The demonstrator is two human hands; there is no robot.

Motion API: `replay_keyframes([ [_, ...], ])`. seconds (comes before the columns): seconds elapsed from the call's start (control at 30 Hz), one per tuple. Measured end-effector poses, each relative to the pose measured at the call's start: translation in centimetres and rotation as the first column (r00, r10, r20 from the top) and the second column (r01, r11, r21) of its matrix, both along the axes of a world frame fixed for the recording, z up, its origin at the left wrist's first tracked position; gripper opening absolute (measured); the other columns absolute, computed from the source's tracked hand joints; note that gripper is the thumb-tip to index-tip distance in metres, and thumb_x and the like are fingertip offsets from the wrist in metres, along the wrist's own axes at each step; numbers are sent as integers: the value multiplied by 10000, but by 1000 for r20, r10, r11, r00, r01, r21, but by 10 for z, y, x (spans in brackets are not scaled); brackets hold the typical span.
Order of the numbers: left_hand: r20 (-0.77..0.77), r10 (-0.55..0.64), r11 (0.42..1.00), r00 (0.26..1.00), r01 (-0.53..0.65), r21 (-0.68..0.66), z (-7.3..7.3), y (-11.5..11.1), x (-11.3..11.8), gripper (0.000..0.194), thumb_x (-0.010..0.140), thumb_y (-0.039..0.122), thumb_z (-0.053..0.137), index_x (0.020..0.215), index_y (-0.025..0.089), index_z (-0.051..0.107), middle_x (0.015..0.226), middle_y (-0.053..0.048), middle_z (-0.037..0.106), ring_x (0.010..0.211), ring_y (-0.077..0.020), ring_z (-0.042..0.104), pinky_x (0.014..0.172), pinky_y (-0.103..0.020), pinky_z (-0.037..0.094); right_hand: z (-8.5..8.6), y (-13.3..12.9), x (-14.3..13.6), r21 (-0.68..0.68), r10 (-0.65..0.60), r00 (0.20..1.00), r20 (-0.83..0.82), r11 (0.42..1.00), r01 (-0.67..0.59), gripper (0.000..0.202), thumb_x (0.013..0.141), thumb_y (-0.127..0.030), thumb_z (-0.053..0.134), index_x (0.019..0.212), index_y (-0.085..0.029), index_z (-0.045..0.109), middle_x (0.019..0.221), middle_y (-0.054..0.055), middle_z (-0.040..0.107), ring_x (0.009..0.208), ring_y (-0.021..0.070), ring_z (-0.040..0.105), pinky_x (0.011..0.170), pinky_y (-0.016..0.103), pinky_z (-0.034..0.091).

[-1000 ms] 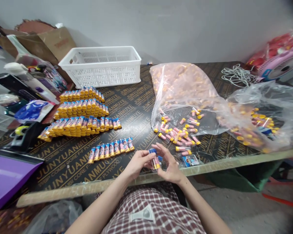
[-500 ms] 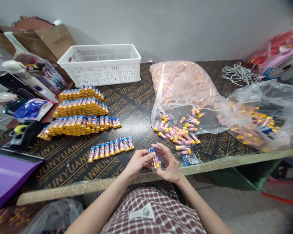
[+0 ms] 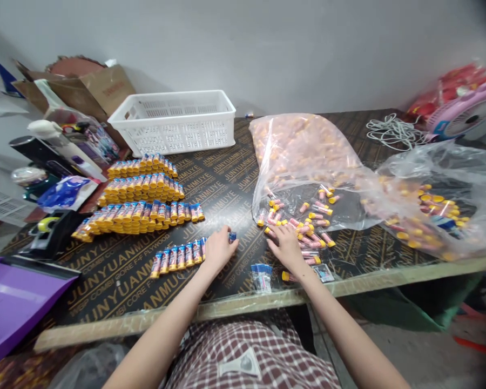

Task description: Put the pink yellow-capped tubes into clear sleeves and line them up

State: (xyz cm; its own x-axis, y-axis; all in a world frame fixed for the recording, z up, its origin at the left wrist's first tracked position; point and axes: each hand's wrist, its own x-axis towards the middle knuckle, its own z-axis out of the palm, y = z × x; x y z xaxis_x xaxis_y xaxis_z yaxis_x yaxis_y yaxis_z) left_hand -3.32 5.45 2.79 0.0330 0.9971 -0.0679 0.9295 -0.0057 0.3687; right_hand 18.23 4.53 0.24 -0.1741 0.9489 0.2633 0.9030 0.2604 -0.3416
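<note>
My left hand (image 3: 219, 249) is at the right end of a short row of small labelled tubes (image 3: 181, 256) with blue tops and yellow caps. Its fingers close around one tube (image 3: 232, 236), of which only the blue end shows. My right hand (image 3: 287, 247) reaches over loose pink tubes with yellow caps (image 3: 316, 240), its fingers apart and touching the nearest ones. Between my forearms lies a small stack of clear and blue printed wrappers (image 3: 261, 277). Stacked rows of labelled tubes (image 3: 140, 212) stand farther left.
A white plastic basket (image 3: 182, 127) stands at the back. A large clear bag of tubes (image 3: 303, 143) spills toward me, with another open bag (image 3: 441, 216) to its right. A tape dispenser (image 3: 51, 235) and purple dustpan (image 3: 20, 302) are at left, a pink fan (image 3: 465, 116) at right.
My hands have parted from around one tube in front of me. The left has carried a tube left to the row's end; the right has moved up to the loose tubes. The view has shifted slightly.
</note>
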Motion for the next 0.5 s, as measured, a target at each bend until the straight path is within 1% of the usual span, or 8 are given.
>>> replay_keyframes([
  [0.07,-134,-45,999,990,46,2,-5,2,-1,344,797,370,539,1075,167,551,834,-99,657,785,-235,607,671,-296,396,-3,8,-1,-5,-8,999,40,1000,8,326,799,-180,527,1121,-170,575,1016,118,605,993,276,475,882,429,368],
  [0.13,-200,-75,997,977,79,10,-8,1,-2,325,800,351,546,1066,165,542,869,-106,647,824,-242,596,698,-304,397,-4,11,-3,-10,-12,997,79,1000,13,322,787,-156,523,1102,-168,585,974,127,607,962,283,469,850,419,362],
  [0.23,-231,-90,990,969,112,85,-8,-4,-2,293,798,317,563,1045,162,544,927,-103,622,888,-248,560,746,-324,395,-3,11,-6,-24,-9,993,115,1000,12,343,772,-114,504,1102,-159,586,935,131,607,928,280,475,830,403,355],
  [0.3,-219,-111,978,969,146,149,-7,-11,4,230,820,298,541,1009,168,559,953,-95,600,909,-239,537,762,-325,393,-3,10,-7,-35,-1,993,118,999,5,371,763,-91,490,1118,-155,579,933,128,605,912,270,488,814,384,364],
  [0.33,-203,-143,970,969,178,166,-8,-15,10,190,836,289,521,978,173,568,952,-86,594,908,-229,530,763,-320,394,-3,10,-6,-40,4,994,113,999,0,392,760,-86,485,1137,-157,569,935,123,604,905,264,497,804,372,372],
  [0.4,-170,-261,947,950,286,147,-9,-26,23,157,851,301,507,904,175,583,922,-72,591,894,-216,526,755,-309,400,-2,8,-6,-45,11,996,88,999,-7,441,761,-93,481,1193,-170,532,956,108,597,898,247,516,784,348,393],
  [0.47,-156,-379,916,912,393,76,-14,-36,37,182,827,341,550,857,165,589,901,-74,597,882,-220,529,742,-311,410,0,5,-5,-43,9,998,57,999,-6,486,771,-113,475,1252,-185,477,1003,96,585,889,229,535,768,330,416],
  [0.5,-156,-414,905,897,424,38,-16,-40,43,199,806,351,581,854,159,591,903,-79,601,882,-226,531,737,-315,414,2,2,-4,-40,5,999,34,999,-3,503,776,-123,470,1273,-191,451,1029,93,576,883,221,543,764,327,427],
])
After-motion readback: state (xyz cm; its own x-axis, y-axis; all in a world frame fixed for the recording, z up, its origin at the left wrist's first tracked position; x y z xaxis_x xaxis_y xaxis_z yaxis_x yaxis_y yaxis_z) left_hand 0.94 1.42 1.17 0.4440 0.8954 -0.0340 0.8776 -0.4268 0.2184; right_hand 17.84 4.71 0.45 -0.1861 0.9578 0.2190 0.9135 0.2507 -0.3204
